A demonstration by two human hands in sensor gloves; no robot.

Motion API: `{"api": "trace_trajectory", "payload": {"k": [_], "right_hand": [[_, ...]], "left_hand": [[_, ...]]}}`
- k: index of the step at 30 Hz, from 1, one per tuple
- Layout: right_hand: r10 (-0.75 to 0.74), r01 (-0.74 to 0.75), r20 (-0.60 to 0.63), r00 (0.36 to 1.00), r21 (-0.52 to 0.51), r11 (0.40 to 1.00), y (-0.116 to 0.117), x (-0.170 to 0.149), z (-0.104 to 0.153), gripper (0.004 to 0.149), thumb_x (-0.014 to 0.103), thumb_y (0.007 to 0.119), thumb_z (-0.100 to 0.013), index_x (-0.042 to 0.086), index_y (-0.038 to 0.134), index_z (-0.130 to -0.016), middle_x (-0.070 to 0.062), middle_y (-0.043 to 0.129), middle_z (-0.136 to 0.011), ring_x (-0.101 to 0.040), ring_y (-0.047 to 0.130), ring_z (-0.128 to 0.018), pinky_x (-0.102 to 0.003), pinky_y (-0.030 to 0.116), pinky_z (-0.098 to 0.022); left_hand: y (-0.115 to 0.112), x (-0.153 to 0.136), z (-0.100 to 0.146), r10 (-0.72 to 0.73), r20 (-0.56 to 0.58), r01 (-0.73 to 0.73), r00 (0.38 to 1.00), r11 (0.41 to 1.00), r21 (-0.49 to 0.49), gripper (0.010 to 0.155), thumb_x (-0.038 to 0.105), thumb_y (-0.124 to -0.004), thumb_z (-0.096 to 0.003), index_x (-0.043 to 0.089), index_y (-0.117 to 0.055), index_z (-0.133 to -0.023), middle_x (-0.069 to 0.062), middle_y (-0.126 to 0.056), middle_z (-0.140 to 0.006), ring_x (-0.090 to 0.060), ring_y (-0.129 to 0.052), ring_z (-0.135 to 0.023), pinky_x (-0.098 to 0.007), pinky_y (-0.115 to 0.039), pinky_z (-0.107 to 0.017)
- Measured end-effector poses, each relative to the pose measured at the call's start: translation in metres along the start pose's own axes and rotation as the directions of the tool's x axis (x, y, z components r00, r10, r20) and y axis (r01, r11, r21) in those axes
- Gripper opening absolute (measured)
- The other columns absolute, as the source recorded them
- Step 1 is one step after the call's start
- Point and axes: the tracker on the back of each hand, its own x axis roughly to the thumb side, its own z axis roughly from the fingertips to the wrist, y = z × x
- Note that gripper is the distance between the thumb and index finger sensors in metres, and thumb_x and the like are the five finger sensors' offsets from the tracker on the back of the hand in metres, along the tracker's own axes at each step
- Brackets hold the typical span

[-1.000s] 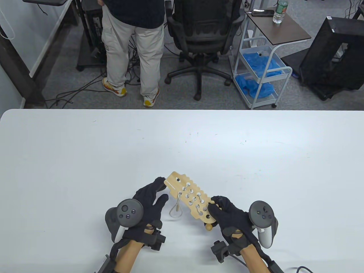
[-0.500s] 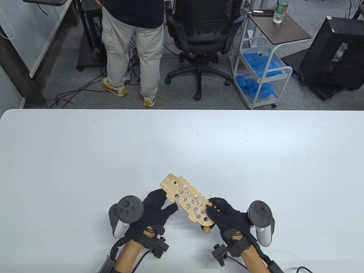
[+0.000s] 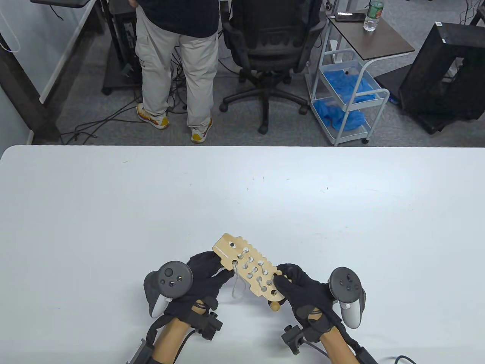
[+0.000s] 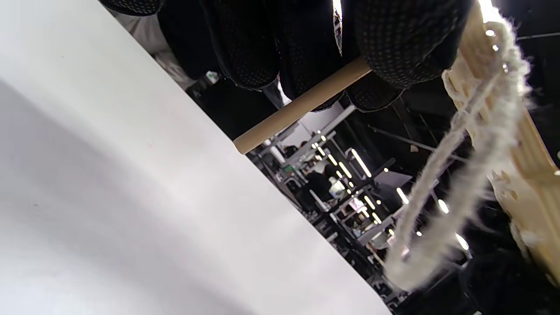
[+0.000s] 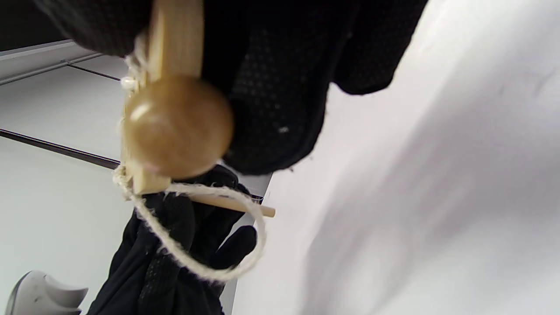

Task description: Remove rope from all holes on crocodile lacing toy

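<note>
Table view high, facing down; wrist views close, looking upward; all share toy (image 3: 248, 268)

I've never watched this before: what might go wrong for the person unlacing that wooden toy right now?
The rope hangs in a slack loop under the toy; it may snag on a finger. The left hand pinches only a thin wooden stick, which could slip. The right hand grips just one end, so the toy might tip.

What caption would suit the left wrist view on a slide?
Left hand grips the wooden lacing needle above the white table, a loop of rope hanging from the crocodile toy.
</note>
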Motion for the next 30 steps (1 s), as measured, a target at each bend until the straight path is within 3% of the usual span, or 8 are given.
{"api": "trace_trajectory", "payload": {"k": [17, 24, 30], "right_hand": [[0.064, -0.069, -0.055, 0.996, -0.105, 0.992, -0.016, -0.01, -0.005, 0.046, 0.044, 0.077, -0.044, 0.021, 0.073, -0.084, -0.004, 0.098, -0.062, -0.021, 0.108, -0.041, -0.051, 0.08, -0.054], [0.118, -0.128, -0.078, 0.99, -0.152, 0.98, -0.021, -0.012, -0.006, 0.046, 0.044, 0.077, -0.044, 0.021, 0.074, -0.083, -0.004, 0.098, -0.061, -0.022, 0.108, -0.04, -0.052, 0.08, -0.054], [0.16, -0.175, -0.099, 0.982, -0.174, 0.969, -0.025, -0.016, -0.007, 0.046, 0.044, 0.078, -0.043, 0.02, 0.075, -0.083, -0.005, 0.098, -0.061, -0.022, 0.108, -0.04, -0.052, 0.08, -0.054]], "left_hand": [[0.008, -0.008, -0.002, -0.103, -0.062, 0.107, 0.993, 0.992, 0.065, 0.046, 0.049, -0.078, -0.0462, 0.047, -0.085, -0.092, 0.008, -0.088, -0.097, -0.022, -0.079, -0.095, -0.069, -0.055, -0.075], [0.014, -0.006, 0.0, -0.179, -0.086, 0.19, 0.98, 0.97, 0.152, 0.049, 0.046, -0.078, -0.0465, 0.044, -0.079, -0.095, 0.011, -0.096, -0.084, -0.018, -0.088, -0.084, -0.065, -0.061, -0.074], [0.019, -0.009, 0.0, -0.171, -0.107, 0.188, 0.979, 0.965, 0.18, 0.05, 0.042, -0.079, -0.0476, 0.047, -0.074, -0.097, 0.013, -0.097, -0.083, -0.017, -0.089, -0.084, -0.064, -0.062, -0.073]]}}
